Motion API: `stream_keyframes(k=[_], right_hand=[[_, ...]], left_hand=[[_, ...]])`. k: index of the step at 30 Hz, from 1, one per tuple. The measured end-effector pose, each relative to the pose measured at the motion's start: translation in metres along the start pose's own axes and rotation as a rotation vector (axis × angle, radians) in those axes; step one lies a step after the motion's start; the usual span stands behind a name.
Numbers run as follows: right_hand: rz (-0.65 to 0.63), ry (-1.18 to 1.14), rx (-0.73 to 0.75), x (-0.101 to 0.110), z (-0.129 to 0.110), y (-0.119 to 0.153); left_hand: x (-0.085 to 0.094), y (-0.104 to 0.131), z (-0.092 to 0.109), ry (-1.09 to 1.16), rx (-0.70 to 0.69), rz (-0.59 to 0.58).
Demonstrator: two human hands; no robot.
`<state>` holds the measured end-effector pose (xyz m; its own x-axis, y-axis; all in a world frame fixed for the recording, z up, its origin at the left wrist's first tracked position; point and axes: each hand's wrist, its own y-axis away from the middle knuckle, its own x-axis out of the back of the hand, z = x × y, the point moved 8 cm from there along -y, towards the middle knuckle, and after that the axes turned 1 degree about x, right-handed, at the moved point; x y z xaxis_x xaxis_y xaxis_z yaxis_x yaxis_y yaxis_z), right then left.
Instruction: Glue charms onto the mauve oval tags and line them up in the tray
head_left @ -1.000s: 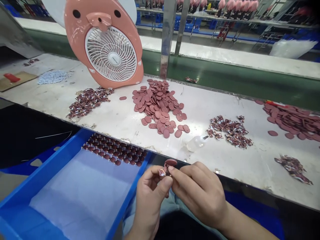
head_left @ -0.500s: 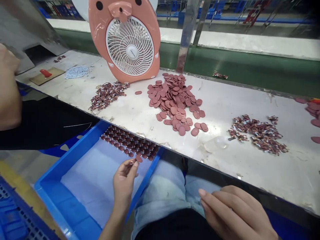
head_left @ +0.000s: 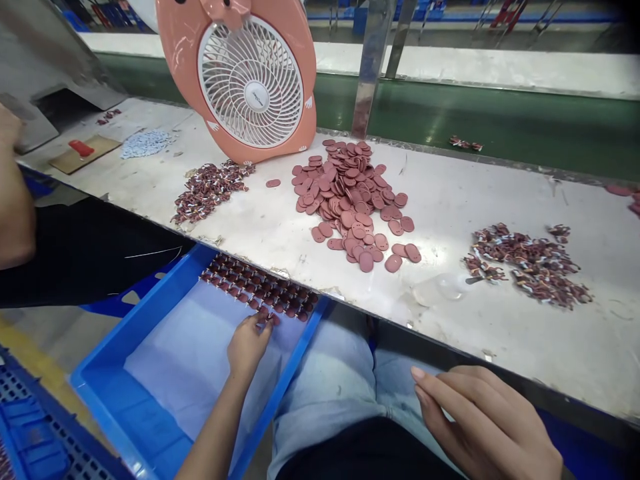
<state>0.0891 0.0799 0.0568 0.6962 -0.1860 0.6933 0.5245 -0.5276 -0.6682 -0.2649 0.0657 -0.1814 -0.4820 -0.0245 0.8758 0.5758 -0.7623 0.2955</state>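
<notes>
My left hand (head_left: 251,341) reaches into the blue bin (head_left: 107,347), its fingers pinched on a small dark red piece at the near edge of the rows of assembled pieces (head_left: 260,283). Those rows lie on a pale sheet (head_left: 185,360) along the bin's far end. Over my lap, near the table's front edge, my right hand (head_left: 485,420) hovers with fingers bent and slightly apart, holding nothing visible. On the table (head_left: 270,227) are a heap of dark red oval discs (head_left: 350,193) and a pile of small wired parts (head_left: 535,263) to its right.
An orange fan (head_left: 250,87) stands behind the discs. Left of them lie another pile of wired parts (head_left: 210,190), pale blue bits (head_left: 146,143) and a board with a red object (head_left: 81,148). Another person's arm (head_left: 15,193) is at the far left. A green belt (head_left: 450,120) runs behind.
My left hand has moved down to the rows with the red piece, which now lies lower among them. My right hand stays near the table edge. The view has shifted slightly.
</notes>
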Motion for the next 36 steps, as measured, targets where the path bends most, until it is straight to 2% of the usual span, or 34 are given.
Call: stream_keyframes(k=[13,25,31,36], right_hand=[[0.005,-0.015,-0.035,-0.001,0.007,0.007],[0.006,-0.012,-0.048,-0.001,0.009,0.011],[0.015,-0.010,-0.057,-0.001,0.010,0.011],[0.017,-0.010,-0.059,-0.001,0.010,0.012]], left_hand=[[-0.009,-0.009,-0.004,-0.114,0.029,-0.030],[-0.005,-0.005,0.001,-0.095,0.050,0.007],[0.003,-0.008,0.015,-0.096,-0.019,0.127],[0.002,-0.019,0.028,-0.101,-0.097,0.144]])
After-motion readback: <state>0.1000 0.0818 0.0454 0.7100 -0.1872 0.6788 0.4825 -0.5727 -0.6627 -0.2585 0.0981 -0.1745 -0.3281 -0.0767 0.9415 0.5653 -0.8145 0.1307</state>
